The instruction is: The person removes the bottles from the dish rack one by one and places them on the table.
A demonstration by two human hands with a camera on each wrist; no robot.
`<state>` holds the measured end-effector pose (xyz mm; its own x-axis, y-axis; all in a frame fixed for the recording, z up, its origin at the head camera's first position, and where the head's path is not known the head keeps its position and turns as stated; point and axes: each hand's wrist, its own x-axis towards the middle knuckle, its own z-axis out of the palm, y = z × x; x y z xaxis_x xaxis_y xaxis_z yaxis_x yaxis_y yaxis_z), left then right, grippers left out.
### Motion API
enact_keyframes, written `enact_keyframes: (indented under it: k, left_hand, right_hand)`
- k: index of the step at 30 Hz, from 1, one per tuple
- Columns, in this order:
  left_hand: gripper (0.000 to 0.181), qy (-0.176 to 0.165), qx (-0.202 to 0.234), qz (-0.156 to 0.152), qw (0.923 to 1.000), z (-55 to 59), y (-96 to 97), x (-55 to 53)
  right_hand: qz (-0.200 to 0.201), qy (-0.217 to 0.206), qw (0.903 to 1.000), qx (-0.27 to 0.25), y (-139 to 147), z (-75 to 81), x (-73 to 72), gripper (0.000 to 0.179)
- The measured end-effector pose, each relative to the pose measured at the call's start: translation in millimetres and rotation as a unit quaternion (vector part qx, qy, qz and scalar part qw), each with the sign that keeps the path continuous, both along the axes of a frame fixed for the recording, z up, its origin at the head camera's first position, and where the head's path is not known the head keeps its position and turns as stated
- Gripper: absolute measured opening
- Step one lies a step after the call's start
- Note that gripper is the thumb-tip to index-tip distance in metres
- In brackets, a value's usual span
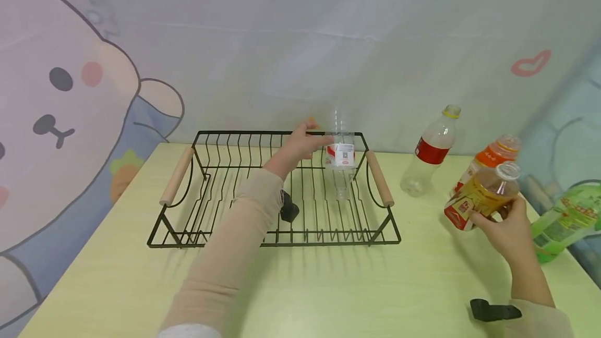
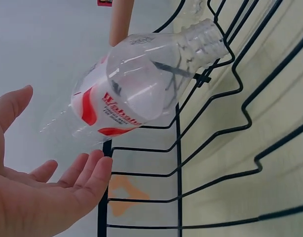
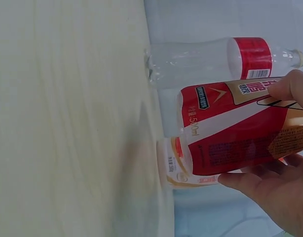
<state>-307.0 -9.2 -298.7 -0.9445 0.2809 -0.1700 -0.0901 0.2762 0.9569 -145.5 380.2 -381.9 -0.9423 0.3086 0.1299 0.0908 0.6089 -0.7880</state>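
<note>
A clear plastic bottle [image 1: 341,156] with a white and red label is upside down in the black wire dish rack [image 1: 300,244], its neck among the wires near the right end. Beside it my left hand [image 1: 300,145] has its fingers spread and loosely bent; the left wrist view shows a gap between hand and bottle. My right hand [image 1: 509,231] grips a drink bottle [image 1: 479,197] with a red and gold label, thumb on one side and fingers on the other. That bottle has no cap, tilts, and is held above the table [image 3: 67,118].
Right of the rack stands a clear bottle with a red label [image 1: 429,151]. An orange-labelled bottle [image 1: 499,153] is behind the held one, and a green bottle [image 1: 563,218] is by the right table edge. Wooden handles [image 1: 177,176] top the rack's ends. A printed cloth hangs behind.
</note>
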Motion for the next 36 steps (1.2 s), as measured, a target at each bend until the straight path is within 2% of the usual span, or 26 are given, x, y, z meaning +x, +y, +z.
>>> enact_keyframes:
  k: [6,14,25,31,36]
  left_hand:
    - [0.085,-0.032,-0.014,0.002,0.9994,-9.0,7.0,-1.0]
    - [0.093,-0.043,-0.014,-0.016,0.9988,-17.3,13.5,2.9]
    - [0.096,-0.057,-0.020,-0.033,0.9977,-23.3,16.4,6.5]
    - [0.097,-0.051,-0.033,-0.033,0.9976,-27.5,15.8,8.1]
    - [0.097,-0.061,-0.034,-0.038,0.9968,-29.5,14.5,8.6]
  right_hand:
    - [0.019,-0.031,0.9991,-0.020,0,-0.8,1.2,0.084]
    - [0.034,-0.044,0.9981,-0.028,3,-2.0,5.4,0.084]
    - [0.052,-0.076,0.9957,-0.007,6,-1.9,7.3,0.089]
    - [0.056,-0.071,0.9957,-0.020,2,-3.1,6.6,0.088]
    - [0.060,-0.066,0.9957,-0.025,3,-5.2,4.9,0.085]
